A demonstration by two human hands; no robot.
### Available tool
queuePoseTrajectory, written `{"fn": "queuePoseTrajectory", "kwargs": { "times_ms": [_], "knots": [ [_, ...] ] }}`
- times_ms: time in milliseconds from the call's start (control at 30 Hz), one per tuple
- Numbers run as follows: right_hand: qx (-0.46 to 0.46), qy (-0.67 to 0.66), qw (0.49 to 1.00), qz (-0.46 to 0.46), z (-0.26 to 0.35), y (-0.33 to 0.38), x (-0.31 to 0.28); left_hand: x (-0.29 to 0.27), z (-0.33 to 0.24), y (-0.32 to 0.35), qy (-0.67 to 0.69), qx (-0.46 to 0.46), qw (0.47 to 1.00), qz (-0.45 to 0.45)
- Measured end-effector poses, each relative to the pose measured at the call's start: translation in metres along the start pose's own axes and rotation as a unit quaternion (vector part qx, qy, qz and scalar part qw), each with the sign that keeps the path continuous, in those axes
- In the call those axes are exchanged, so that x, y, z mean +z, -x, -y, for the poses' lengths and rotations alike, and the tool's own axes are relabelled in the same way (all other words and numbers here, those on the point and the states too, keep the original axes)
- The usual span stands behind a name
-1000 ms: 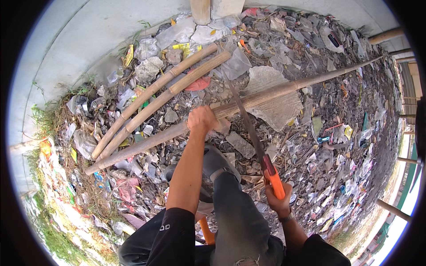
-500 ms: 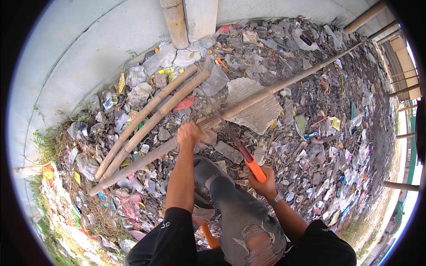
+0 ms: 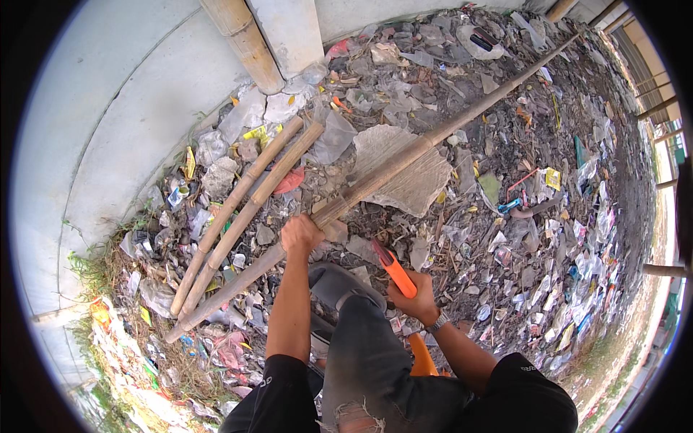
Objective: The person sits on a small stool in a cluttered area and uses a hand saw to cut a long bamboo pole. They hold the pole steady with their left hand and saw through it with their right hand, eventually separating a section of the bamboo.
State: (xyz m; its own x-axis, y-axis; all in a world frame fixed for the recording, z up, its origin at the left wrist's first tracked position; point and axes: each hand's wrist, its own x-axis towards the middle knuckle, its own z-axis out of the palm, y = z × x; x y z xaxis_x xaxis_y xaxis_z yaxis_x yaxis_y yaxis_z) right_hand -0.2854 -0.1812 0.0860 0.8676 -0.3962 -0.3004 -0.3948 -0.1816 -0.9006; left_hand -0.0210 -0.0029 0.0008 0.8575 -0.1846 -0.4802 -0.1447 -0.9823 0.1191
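Observation:
My left hand [image 3: 302, 234] is closed round a long bamboo pole [image 3: 426, 143], which runs from the lower left to the far upper right. Part of the pole lies across a flat, broken concrete slab [image 3: 411, 193]. In my right hand [image 3: 415, 297] is a hand saw [image 3: 398, 274] with an orange handle, held just below the pole; its blade is hardly visible from this angle. Two shorter bamboo pieces [image 3: 229, 209] lie side by side left of my left hand. My bent leg [image 3: 368, 346] in torn dark trousers sits between my arms.
Litter, plastic scraps and stones cover the ground [image 3: 491, 267]. A pale concrete wall [image 3: 159, 123] curves along the left and back, with a bamboo post [image 3: 242, 47] standing against a concrete pillar [image 3: 289, 36]. An orange object [image 3: 422, 357] shows beside my leg.
The saw has come down and back from the pole, where its blade lay against the bamboo before. My left hand keeps its hold on the pole. The view has shifted slightly.

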Motion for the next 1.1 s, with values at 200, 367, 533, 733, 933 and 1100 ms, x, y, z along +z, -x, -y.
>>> {"fn": "queuePoseTrajectory", "kwargs": {
  "times_ms": [200,367,533,733,933,1100],
  "knots": [
    [0.016,0.066,0.997,0.046,-0.006,0.132,-0.074,-0.003,-0.001,0.003,0.0,-0.017,0.999,0.028],
    [-0.033,0.013,0.999,0.003,-0.017,0.025,-0.009,0.002,-0.004,0.007,-0.011,-0.014,1.0,-0.002],
    [-0.037,0.008,0.999,-0.002,0.0,0.0,-0.007,-0.006,0.0,0.007,-0.022,-0.009,0.998,0.059],
    [-0.003,0.05,0.998,0.045,0.018,0.114,-0.061,0.009,0.007,0.009,-0.013,-0.019,1.0,0.016],
    [0.023,0.033,0.998,0.043,0.015,0.046,-0.031,-0.006,-0.013,0.013,0.005,-0.009,1.0,0.018],
    [-0.045,0.02,0.999,0.01,-0.021,0.002,-0.022,-0.003,0.002,-0.005,-0.002,-0.012,1.0,0.015]
  ]
}}
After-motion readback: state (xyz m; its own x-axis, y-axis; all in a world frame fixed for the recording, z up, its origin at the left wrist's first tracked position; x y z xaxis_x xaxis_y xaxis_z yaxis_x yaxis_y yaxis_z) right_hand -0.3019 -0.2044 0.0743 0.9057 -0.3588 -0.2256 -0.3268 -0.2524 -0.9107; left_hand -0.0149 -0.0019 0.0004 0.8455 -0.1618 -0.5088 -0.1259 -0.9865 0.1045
